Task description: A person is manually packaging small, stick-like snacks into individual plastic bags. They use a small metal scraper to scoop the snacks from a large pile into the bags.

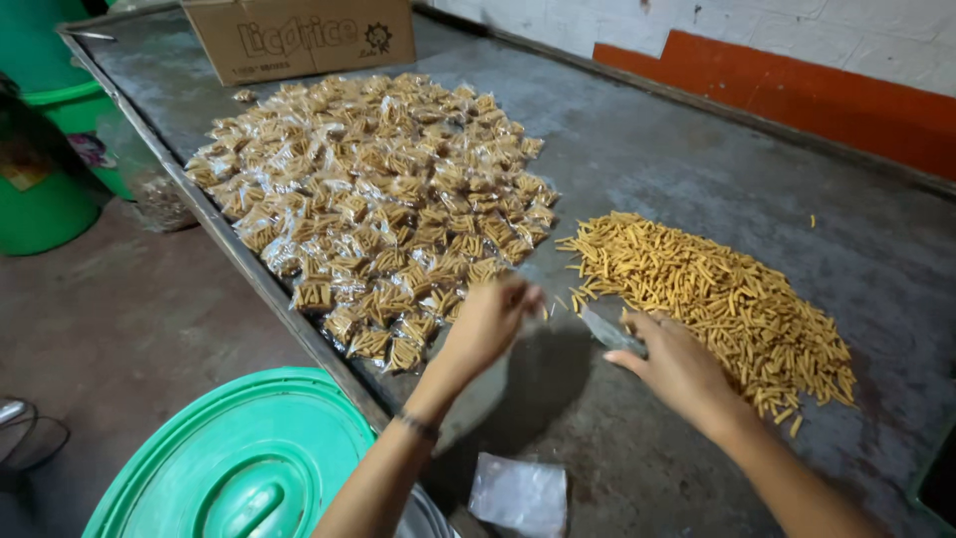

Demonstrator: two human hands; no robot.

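My left hand (488,324) hovers over the near edge of a big heap of small clear packets filled with yellow snack sticks (373,199), its fingers pinched; whether they hold a packet is unclear. My right hand (672,364) rests at the near left edge of a loose pile of yellow snack sticks (717,299) and grips a small clear plastic bag (609,331). Both piles lie on a grey metal table (647,159).
A cardboard box (299,38) stands at the table's far end. Empty clear bags (518,493) lie at the near edge. A green bin lid (239,463) sits below my left arm. Green buckets (45,149) stand on the floor at left. A white and orange wall (797,90) runs along the right.
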